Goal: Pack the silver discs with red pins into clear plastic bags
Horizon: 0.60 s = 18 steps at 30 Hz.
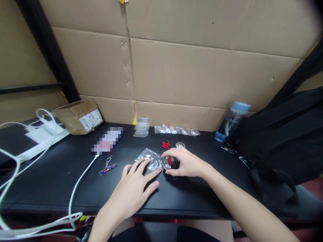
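Observation:
My right hand (188, 163) grips a shiny round metal disc (166, 163) by its edges, thumb on the near side and fingers on the far side. Something red shows at the disc's middle. The disc stands at the right end of a transparent plastic bag (148, 155). My left hand (136, 185) lies over the bag with its fingers spread, the fingertips resting on the plastic. Just beyond my right hand are a small heap of red cords (166, 144) and another metal disc (180, 145), partly covered by that hand.
Along the cardboard wall lie a row of bagged discs (176, 129) and a stack of plastic bags (141, 127). A bottle (230, 121) and black bag (282, 144) stand right. Leftward are a paper bag (78, 116), phone (108, 140), keychain (108, 169) and white cable (75, 188).

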### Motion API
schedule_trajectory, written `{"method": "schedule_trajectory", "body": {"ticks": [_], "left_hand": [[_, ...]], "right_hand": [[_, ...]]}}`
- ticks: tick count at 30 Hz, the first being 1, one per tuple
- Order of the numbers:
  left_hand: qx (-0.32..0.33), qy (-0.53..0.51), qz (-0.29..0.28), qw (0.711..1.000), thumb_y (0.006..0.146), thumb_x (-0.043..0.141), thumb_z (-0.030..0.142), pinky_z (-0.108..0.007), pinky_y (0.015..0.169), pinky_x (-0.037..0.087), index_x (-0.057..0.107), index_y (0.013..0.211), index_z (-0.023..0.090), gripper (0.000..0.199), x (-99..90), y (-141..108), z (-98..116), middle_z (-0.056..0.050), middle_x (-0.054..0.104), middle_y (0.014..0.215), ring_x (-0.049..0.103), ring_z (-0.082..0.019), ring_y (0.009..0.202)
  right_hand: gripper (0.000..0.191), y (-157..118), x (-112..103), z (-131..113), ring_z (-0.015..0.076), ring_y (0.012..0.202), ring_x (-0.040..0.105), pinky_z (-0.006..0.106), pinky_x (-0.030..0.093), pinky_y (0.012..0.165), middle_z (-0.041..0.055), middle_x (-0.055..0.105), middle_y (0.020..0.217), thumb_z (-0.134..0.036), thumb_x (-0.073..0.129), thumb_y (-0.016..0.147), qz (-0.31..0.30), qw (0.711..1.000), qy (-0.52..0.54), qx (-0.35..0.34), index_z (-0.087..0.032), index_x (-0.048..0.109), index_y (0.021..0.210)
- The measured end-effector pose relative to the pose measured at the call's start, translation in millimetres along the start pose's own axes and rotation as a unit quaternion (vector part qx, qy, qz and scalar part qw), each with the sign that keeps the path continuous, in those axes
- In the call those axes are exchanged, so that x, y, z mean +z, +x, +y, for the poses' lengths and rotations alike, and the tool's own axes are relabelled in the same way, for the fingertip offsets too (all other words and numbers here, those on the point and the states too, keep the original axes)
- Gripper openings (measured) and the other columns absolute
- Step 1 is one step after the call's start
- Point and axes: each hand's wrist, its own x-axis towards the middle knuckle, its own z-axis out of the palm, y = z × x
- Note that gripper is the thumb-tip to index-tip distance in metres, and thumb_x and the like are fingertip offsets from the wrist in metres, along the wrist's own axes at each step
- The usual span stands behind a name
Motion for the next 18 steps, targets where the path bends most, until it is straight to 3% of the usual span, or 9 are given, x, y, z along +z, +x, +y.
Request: {"method": "schedule_trajectory", "body": {"ticks": [4,9,13,18], "left_hand": [[0.034,-0.005,-0.016,0.999,0.104,0.044,0.050,-0.051,0.105,0.036,0.051,0.146,0.046,0.043,-1.9,-0.5,-1.2,-0.005,0.044,0.158,0.039,-0.034,0.141],[0.056,-0.015,-0.010,0.998,0.104,0.045,0.047,-0.050,0.106,0.035,0.052,0.145,0.048,0.042,-2.6,-1.7,-2.6,-0.003,0.044,0.158,0.038,-0.035,0.143],[0.076,-0.015,-0.024,0.997,0.104,0.046,0.049,-0.051,0.106,0.035,0.046,0.149,0.047,0.045,-5.3,-1.4,-3.1,-0.004,0.042,0.160,0.039,-0.036,0.143],[0.082,-0.024,-0.036,0.996,0.103,0.045,0.051,-0.052,0.106,0.036,0.046,0.149,0.048,0.046,-10.3,-1.4,-1.4,-0.003,0.042,0.161,0.039,-0.036,0.144]], "right_hand": [[0.047,-0.3,3.4,-7.4,0.0228,0.096,0.067,0.032,0.049,0.084,0.0077,0.072,0.109,-0.036,0.077,0.081,0.008,0.998,-0.057,0.021,-0.021,0.064,0.124],[0.043,0.0,5.2,-16.8,0.0222,0.084,0.067,0.030,0.046,0.071,0.0075,0.073,0.098,-0.037,0.078,0.080,-0.030,0.990,-0.127,0.061,-0.021,0.065,0.117],[0.037,0.6,8.0,-16.7,0.0221,0.083,0.067,0.029,0.046,0.070,0.0062,0.072,0.094,-0.037,0.078,0.082,-0.042,0.988,-0.134,0.062,-0.021,0.065,0.113],[0.042,-0.1,11.8,-10.5,0.0208,0.090,0.068,0.030,0.051,0.079,0.0077,0.068,0.111,-0.036,0.078,0.085,-0.020,0.992,-0.120,0.021,-0.021,0.062,0.121]]}}
